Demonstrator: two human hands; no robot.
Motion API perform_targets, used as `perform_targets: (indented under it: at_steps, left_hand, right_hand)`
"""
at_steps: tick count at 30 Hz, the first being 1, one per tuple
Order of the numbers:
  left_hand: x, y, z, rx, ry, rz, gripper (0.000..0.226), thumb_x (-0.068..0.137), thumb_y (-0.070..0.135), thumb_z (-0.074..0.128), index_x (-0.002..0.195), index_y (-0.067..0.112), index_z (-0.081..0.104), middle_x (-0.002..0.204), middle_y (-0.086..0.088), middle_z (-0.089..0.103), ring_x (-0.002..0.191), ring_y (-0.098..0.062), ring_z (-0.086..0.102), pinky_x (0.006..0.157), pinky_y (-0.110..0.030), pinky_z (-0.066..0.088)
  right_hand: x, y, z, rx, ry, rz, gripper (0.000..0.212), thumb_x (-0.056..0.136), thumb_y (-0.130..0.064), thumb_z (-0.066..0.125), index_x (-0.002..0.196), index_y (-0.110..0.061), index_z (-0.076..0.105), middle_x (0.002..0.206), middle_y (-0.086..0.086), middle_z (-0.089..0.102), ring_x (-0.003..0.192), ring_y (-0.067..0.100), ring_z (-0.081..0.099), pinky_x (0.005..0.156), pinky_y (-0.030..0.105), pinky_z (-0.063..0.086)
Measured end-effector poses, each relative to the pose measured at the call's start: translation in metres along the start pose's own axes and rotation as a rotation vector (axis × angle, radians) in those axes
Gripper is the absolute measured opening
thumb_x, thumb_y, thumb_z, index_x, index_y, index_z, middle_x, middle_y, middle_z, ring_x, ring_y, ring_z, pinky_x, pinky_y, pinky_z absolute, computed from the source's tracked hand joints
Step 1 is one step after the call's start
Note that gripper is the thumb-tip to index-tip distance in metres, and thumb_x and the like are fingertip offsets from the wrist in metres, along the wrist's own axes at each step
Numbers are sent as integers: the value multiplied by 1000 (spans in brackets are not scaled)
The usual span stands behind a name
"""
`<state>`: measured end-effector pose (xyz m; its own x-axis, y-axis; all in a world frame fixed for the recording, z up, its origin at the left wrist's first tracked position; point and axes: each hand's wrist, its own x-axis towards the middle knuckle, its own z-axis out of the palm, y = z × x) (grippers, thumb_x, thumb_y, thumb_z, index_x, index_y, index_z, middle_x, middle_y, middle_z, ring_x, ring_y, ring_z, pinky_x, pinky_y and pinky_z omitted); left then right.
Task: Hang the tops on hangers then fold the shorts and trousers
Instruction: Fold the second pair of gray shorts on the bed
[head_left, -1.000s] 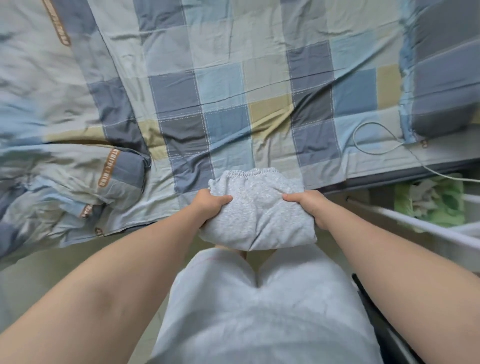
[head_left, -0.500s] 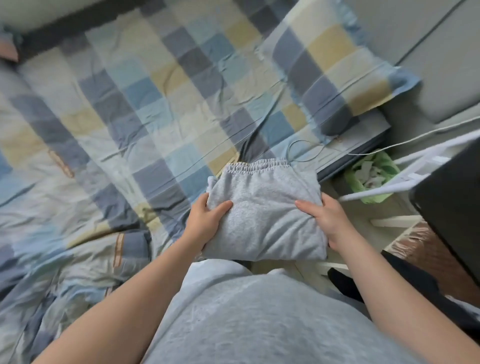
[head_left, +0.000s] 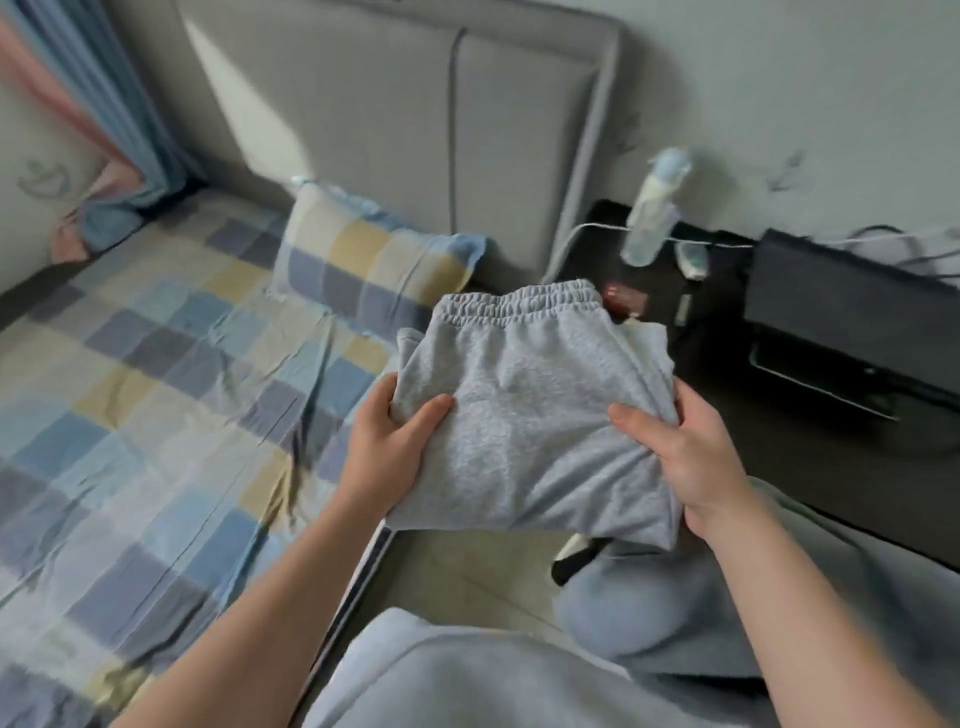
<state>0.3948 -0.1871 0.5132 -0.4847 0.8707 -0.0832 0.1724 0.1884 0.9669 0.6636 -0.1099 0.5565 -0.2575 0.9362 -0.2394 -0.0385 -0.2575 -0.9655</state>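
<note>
At the far left hangs a pleated blue and pink curtain (head_left: 98, 119), and beside it lies the wrinkled checked sheet (head_left: 130, 395) in blue, grey and yellow squares, with a matching pillow (head_left: 374, 265) leaning against a padded grey headboard (head_left: 415, 104). In the middle, held in the air, are the grey bottoms (head_left: 530, 415): soft, flecked jersey folded into a thick, roughly square bundle, with the gathered elastic waistband on the far side. To the right a dark bedside table (head_left: 779, 467) carries a blurred pale bottle (head_left: 652, 213) and a black box (head_left: 852, 301). Half a second ago the bundle hung over the bed's edge against the sheet. Now the view has swung towards the headboard, and the bundle sits over the gap between bed and table, its waistband end reaching above the tabletop. The left hand (head_left: 384, 447) pinches the left edge, thumb on top and fingers hidden beneath. The right hand (head_left: 685, 452) clamps the right edge the same way.
</note>
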Motion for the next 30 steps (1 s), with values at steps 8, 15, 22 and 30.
perform_targets:
  at_steps: [8, 15, 22, 30]
  left_hand:
    - [-55, 86, 201, -6, -302, 197, 15, 88, 31, 77, 90, 22, 65, 84, 7, 70, 74, -2, 64, 63, -16, 49]
    - [-103, 142, 357, 99, -719, 258, 15, 88, 35, 76, 92, 24, 68, 88, 3, 72, 81, -14, 70, 74, -39, 59]
    - [-178, 171, 499, 153, -1166, 309, 10, 87, 35, 75, 93, 32, 68, 86, 8, 74, 75, -9, 71, 68, -32, 56]
    - [-285, 169, 634, 273, -1593, 374, 17, 87, 39, 75, 100, 34, 66, 87, 18, 73, 77, 3, 68, 63, -15, 50]
  right_hand:
    - [-99, -27, -207, 61, 311, -144, 35, 73, -19, 85, 105, -28, 73, 107, 7, 76, 98, 27, 74, 71, 29, 59]
    - [-203, -4, -328, 183, 700, -105, 40, 70, -27, 83, 109, -28, 73, 107, 6, 76, 96, 28, 74, 73, 39, 60]
    - [-308, 18, -391, 330, 1095, -92, 41, 70, -27, 88, 108, -29, 73, 107, 4, 77, 94, 27, 75, 69, 36, 60]
    - [-402, 52, -434, 457, 1495, -90, 33, 65, -23, 82, 97, -27, 77, 98, 7, 78, 86, 26, 76, 61, 28, 58]
